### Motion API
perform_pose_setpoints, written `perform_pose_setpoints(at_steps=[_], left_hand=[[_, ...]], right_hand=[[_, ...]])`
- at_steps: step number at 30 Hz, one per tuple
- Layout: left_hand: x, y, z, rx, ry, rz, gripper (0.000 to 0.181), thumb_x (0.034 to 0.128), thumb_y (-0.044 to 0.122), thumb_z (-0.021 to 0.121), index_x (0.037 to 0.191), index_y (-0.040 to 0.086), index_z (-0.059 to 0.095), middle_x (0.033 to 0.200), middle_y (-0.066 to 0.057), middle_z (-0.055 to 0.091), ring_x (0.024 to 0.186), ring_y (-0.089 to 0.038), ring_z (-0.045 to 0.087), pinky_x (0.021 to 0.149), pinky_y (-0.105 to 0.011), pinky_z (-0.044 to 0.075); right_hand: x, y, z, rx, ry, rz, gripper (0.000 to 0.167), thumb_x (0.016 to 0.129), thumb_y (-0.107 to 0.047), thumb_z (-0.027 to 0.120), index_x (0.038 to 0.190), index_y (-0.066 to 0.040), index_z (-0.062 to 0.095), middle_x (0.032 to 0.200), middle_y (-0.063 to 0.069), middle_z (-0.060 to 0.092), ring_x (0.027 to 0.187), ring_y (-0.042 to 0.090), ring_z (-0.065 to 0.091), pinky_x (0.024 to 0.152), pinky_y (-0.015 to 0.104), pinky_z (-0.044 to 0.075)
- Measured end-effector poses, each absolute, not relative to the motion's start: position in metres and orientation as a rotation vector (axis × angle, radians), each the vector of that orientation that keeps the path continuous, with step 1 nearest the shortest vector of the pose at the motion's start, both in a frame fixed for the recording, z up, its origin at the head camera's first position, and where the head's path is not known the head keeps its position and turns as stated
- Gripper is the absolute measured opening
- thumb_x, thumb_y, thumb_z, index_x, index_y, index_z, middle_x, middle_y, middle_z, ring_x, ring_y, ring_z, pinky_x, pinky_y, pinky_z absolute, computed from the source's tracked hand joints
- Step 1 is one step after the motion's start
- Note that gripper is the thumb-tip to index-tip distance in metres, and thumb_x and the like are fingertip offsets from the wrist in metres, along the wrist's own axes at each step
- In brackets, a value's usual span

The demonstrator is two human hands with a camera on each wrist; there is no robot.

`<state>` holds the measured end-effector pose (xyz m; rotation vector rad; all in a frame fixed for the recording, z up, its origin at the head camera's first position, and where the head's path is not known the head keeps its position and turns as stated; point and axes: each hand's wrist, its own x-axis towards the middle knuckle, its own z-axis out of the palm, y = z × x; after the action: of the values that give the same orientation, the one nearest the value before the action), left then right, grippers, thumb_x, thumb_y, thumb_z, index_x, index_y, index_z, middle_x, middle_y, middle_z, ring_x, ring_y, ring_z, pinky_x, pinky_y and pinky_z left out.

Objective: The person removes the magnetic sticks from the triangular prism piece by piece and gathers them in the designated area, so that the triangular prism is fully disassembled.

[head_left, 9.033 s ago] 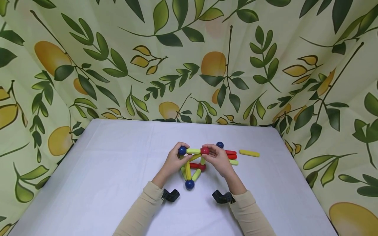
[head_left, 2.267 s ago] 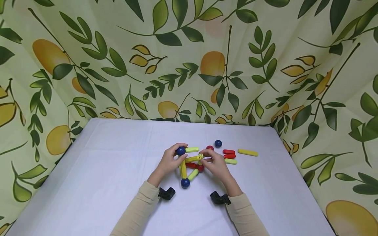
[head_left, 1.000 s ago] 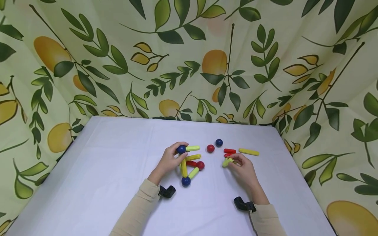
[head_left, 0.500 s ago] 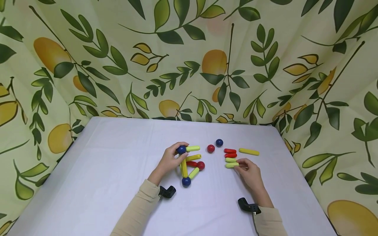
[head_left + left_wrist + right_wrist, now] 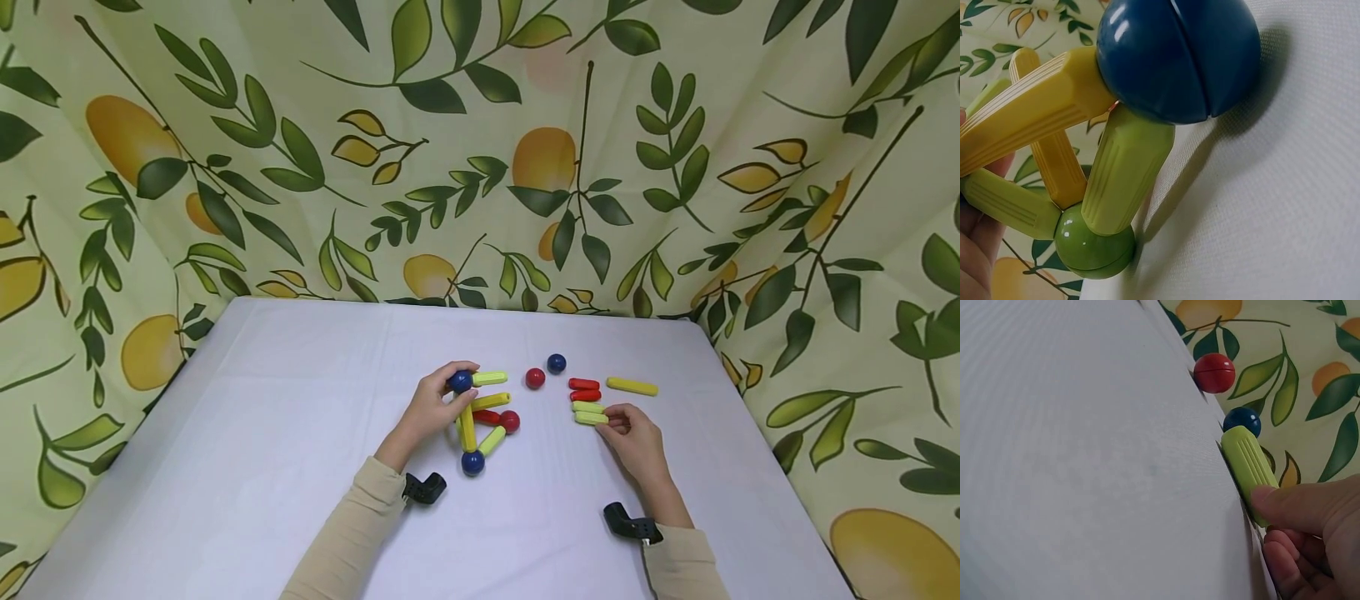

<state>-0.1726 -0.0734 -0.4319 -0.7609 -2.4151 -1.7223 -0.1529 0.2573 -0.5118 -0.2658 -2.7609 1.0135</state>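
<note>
My left hand (image 5: 429, 412) holds the upper blue ball (image 5: 462, 381) of a frame built from magnetic sticks and balls. From that ball a light green stick (image 5: 491, 377) points right with a free end. A yellow stick (image 5: 468, 427) runs down to the lower blue ball (image 5: 472, 462), and another yellow stick (image 5: 491, 402) ends free. A red ball (image 5: 509, 421) sits at the frame's right corner; the left wrist view shows a green ball (image 5: 1094, 242) too. My right hand (image 5: 636, 437) pinches a light green magnetic stick (image 5: 591, 418) lying alongside a similar one (image 5: 588, 407).
Behind the frame, a loose red ball (image 5: 535, 378) and a loose blue ball (image 5: 557, 363) rest on the white-covered table (image 5: 262, 467). Two red sticks (image 5: 584, 384) and one yellow stick (image 5: 632, 386) lie at the right. A leaf-patterned curtain (image 5: 465, 208) hangs behind the table.
The red ball came off the frame's upper right and now lies loose. My right hand carried a light green stick from the frame to the right, down beside another. The left hand kept its hold.
</note>
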Motion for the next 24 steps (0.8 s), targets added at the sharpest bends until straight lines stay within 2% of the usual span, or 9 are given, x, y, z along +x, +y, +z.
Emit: perform_pose_setpoints(at_steps=[4, 10, 17, 24], left_hand=[[-0.173, -0.075, -0.432, -0.763, -2.424, -1.728, 0.034, 0.0883, 0.000, 0.062, 0.121, -0.002, 0.056, 0.122, -0.023, 0.059, 0.114, -0.035, 0.058, 0.098, -0.045, 0.048], [-0.174, -0.076, -0.433, -0.786, -2.414, -1.736, 0.035, 0.0881, -0.001, 0.062, 0.123, -0.003, 0.056, 0.122, -0.024, 0.059, 0.115, -0.035, 0.057, 0.099, -0.045, 0.048], [-0.175, -0.077, -0.434, -0.813, -2.394, -1.719, 0.036, 0.0880, -0.001, 0.062, 0.123, -0.004, 0.055, 0.122, -0.025, 0.060, 0.115, -0.036, 0.058, 0.097, -0.046, 0.048], [-0.175, -0.077, -0.433, -0.816, -2.402, -1.740, 0.037, 0.0880, -0.002, 0.061, 0.124, -0.004, 0.055, 0.122, -0.025, 0.060, 0.115, -0.036, 0.058, 0.097, -0.043, 0.049]], right_hand=[[-0.154, 0.257, -0.511, -0.285, -2.744, 1.048, 0.032, 0.084, -0.014, 0.070, 0.112, -0.002, 0.058, 0.102, 0.013, 0.061, 0.090, 0.023, 0.058, 0.079, 0.033, 0.054], [-0.153, 0.257, -0.509, -0.252, -2.711, 1.096, 0.043, 0.085, -0.015, 0.070, 0.121, 0.000, 0.054, 0.117, 0.017, 0.058, 0.105, 0.031, 0.058, 0.094, 0.046, 0.051], [-0.152, 0.253, -0.505, -0.189, -2.666, 1.158, 0.045, 0.086, -0.013, 0.069, 0.126, -0.003, 0.052, 0.124, 0.016, 0.057, 0.114, 0.031, 0.056, 0.099, 0.046, 0.048], [-0.153, 0.239, -0.489, -0.124, -2.668, 1.309, 0.044, 0.088, -0.016, 0.068, 0.128, -0.006, 0.052, 0.128, 0.015, 0.056, 0.120, 0.031, 0.052, 0.105, 0.047, 0.042]])
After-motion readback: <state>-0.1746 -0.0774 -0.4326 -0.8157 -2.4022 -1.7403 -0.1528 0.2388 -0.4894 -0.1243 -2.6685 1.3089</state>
